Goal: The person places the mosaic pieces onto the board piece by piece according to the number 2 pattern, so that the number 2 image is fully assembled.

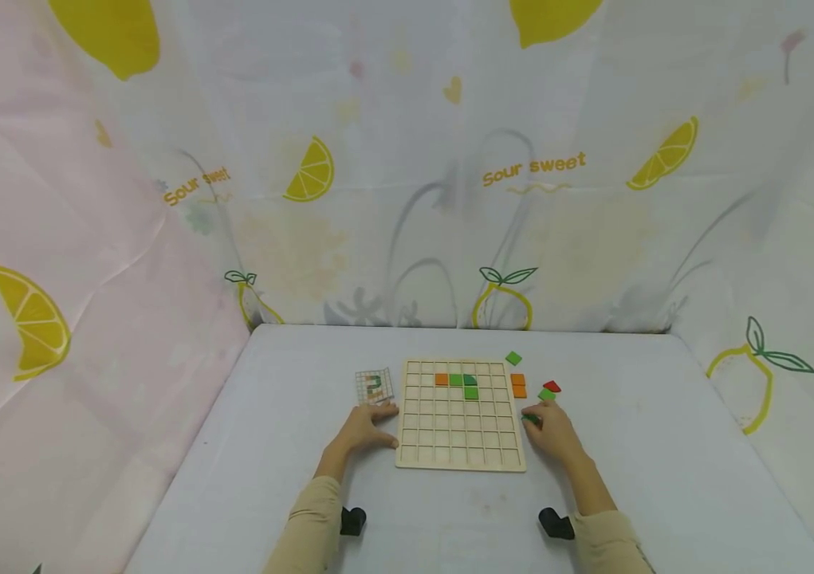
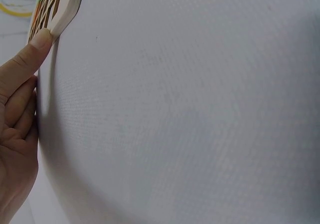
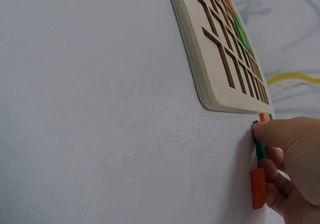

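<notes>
A wooden grid board (image 1: 460,454) lies on the table. In its upper cells sit an orange square tile (image 1: 442,379), two light green square tiles (image 1: 471,393) and a dark green tile (image 1: 469,380) with a rounded corner. My left hand (image 1: 361,428) rests against the board's left edge, fingers and thumb spread; the left wrist view shows the thumb (image 2: 42,39) touching the board's rim. Just right of the board, my right hand (image 1: 552,433) pinches a dark green tile (image 3: 260,146) between thumb and fingers. Its exact shape is partly hidden by the fingers.
Beyond the right hand lie a red tile (image 1: 552,387) and a light green tile (image 1: 547,395). Two orange tiles (image 1: 518,386) and a green tile (image 1: 513,359) lie by the board's upper right. A pattern card (image 1: 374,386) with a printed grid lies left of the board.
</notes>
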`<state>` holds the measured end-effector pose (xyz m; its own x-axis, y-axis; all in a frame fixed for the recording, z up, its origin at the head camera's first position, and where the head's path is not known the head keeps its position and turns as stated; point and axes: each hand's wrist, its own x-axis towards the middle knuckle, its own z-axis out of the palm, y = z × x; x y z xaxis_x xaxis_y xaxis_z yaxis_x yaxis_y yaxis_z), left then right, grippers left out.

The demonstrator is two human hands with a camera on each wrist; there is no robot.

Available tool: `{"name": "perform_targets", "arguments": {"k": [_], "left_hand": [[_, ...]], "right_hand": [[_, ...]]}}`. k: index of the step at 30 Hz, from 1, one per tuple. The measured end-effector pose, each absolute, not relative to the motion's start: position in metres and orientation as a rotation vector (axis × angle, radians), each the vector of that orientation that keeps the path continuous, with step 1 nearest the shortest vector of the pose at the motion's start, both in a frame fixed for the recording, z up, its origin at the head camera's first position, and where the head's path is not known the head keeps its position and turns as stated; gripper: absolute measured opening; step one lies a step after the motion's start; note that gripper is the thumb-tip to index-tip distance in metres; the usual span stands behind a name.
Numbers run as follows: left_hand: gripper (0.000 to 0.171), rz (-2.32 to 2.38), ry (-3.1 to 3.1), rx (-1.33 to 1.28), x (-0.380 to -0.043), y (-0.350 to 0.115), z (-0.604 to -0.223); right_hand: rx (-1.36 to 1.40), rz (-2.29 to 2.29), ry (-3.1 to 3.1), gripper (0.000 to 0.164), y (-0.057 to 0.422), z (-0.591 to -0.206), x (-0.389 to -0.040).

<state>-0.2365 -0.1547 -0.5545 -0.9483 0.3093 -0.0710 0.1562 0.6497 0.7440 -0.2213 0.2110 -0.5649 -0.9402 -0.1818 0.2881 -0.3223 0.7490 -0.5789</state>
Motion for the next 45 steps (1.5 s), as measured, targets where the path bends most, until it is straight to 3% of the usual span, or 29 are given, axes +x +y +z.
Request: {"name": "perform_targets", "arguments": {"k": [17,30,39,45], "left_hand": [[0.064,1.183,2.671,0.367,-0.237,-0.155,-0.554],[0.065,1.197,2.663,0.351,-0.236,-0.156,-0.553],[0.064,1.221,2.654,0.358,-0.236,-0.156,-0.555],[0.065,1.214,2.651,0.356,-0.236,-0.155,-0.554]], "right_hand": [[0.171,0.99,-3.01,0.025,0.207,-0.552,-0.231],[0.193,1.11,-2.934,0.024,0.21,-0.558,-0.23],[0.264,0.941,-2.85,0.026,0.202,-0.562,-0.228],[0.012,0.813,-2.785,0.029,0.192,-0.564,-0.215]]}}
